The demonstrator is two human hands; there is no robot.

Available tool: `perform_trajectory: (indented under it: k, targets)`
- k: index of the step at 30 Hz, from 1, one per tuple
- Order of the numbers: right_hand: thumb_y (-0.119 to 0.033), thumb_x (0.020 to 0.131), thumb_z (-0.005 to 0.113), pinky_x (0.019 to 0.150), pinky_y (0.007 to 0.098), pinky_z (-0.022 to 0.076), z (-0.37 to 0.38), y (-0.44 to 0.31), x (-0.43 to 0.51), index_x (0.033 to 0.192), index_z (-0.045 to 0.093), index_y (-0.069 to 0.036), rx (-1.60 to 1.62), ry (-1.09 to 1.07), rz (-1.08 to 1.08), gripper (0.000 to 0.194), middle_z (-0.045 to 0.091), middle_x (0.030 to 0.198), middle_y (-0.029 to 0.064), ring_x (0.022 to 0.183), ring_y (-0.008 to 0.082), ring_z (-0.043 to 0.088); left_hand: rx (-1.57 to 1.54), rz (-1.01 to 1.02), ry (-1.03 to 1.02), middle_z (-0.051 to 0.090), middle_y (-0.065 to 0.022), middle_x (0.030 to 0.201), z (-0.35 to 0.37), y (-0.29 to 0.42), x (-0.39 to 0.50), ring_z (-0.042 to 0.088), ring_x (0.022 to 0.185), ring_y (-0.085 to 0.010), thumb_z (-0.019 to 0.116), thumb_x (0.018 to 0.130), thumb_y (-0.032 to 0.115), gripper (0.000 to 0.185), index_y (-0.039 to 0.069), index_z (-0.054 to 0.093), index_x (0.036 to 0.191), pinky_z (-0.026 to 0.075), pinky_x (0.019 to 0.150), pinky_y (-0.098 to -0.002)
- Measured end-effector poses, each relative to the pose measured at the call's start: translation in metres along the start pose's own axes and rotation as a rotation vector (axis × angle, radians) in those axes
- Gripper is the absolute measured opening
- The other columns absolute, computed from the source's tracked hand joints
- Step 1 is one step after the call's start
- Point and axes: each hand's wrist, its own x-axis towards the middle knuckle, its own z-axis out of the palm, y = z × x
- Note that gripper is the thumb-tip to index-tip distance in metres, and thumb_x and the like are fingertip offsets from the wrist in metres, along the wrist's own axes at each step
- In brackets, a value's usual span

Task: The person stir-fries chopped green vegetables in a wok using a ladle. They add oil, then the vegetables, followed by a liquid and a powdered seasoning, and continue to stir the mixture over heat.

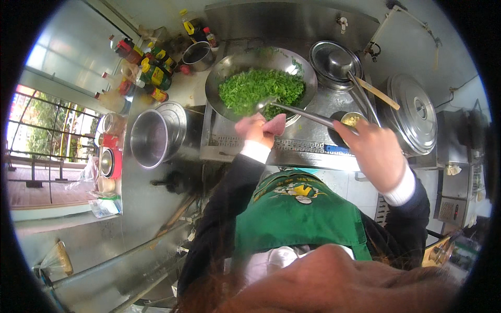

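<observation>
A large metal wok (214, 84) on the stove holds a heap of chopped green leafy vegetables (262, 88). My left hand (256, 131) grips a pink cloth (275, 124) at the wok's near edge; the rim under it is hidden. In my right hand (373, 152) is the handle of a long metal ladle (307, 114), slanting left over the wok. Its head lies at the near side of the greens and is partly blurred. Just beyond my right hand, a small metal bowl (352, 118) holds pale yellow chopped bits.
Left stand an empty metal pot (149, 139), a round lid (175, 125) and several sauce bottles (156, 75). A smaller pot (198, 56) is behind them. At the right are a lidded pan (327, 53) with a wooden-handled utensil (377, 93) and a large lidded stockpot (415, 113).
</observation>
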Motion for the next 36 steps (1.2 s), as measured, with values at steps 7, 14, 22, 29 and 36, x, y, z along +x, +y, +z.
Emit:
perform_trajectory:
  k: [7,14,22,29,36]
  targets:
    - [0.000,0.080,0.063,0.057,0.0344,0.0548,0.000,0.021,-0.019,0.124,0.070,-0.012,0.059,-0.005,-0.003,0.046,0.064,0.089,0.0101,0.066,0.0236,0.067,-0.282,-0.246,0.132,0.068,-0.0234,0.105,0.005,-0.011,-0.053,0.072,0.082,-0.0352,0.050,0.099,0.013,0.019,0.015,0.041,0.116,0.062,0.070,-0.0492]
    - [-0.005,0.083,0.063,0.056,0.0333,0.0560,-0.030,0.008,-0.004,0.121,0.069,-0.009,0.027,-0.006,-0.052,0.039,0.064,0.083,0.0094,0.067,0.0227,0.069,0.166,0.135,0.136,0.057,-0.0107,0.103,0.006,0.002,0.007,0.062,0.084,-0.0206,0.060,0.092,0.009,0.014,0.006,0.056,0.105,0.055,0.071,-0.0389]
    - [-0.007,0.082,0.064,0.058,0.0335,0.0545,-0.011,0.018,-0.014,0.125,0.067,-0.011,0.046,-0.031,-0.066,0.043,0.062,0.090,0.0085,0.069,0.0225,0.067,-0.180,-0.249,0.334,0.059,-0.0042,0.100,-0.009,-0.041,-0.056,0.056,0.083,-0.0176,0.064,0.093,0.023,0.025,0.010,0.052,0.110,0.049,0.075,-0.0314]
    - [-0.009,0.081,0.064,0.057,0.0305,0.0553,-0.001,-0.010,0.012,0.118,0.070,-0.009,-0.064,-0.010,-0.047,0.037,0.063,0.081,0.0076,0.072,0.0201,0.069,0.031,0.203,0.158,0.055,-0.0078,0.092,-0.014,-0.030,0.006,0.063,0.083,-0.0249,0.058,0.091,0.002,0.018,0.011,0.044,0.098,0.059,0.071,-0.0416]
    - [-0.010,0.080,0.065,0.071,0.0351,0.0579,-0.011,0.011,-0.008,0.111,0.073,-0.008,0.026,0.114,-0.199,0.032,0.061,0.076,0.0071,0.075,0.0279,0.068,0.462,0.140,0.304,0.059,-0.0046,0.083,0.006,-0.046,-0.063,0.057,0.089,-0.0196,0.082,0.073,0.036,0.041,0.003,0.067,0.092,0.045,0.085,-0.0336]
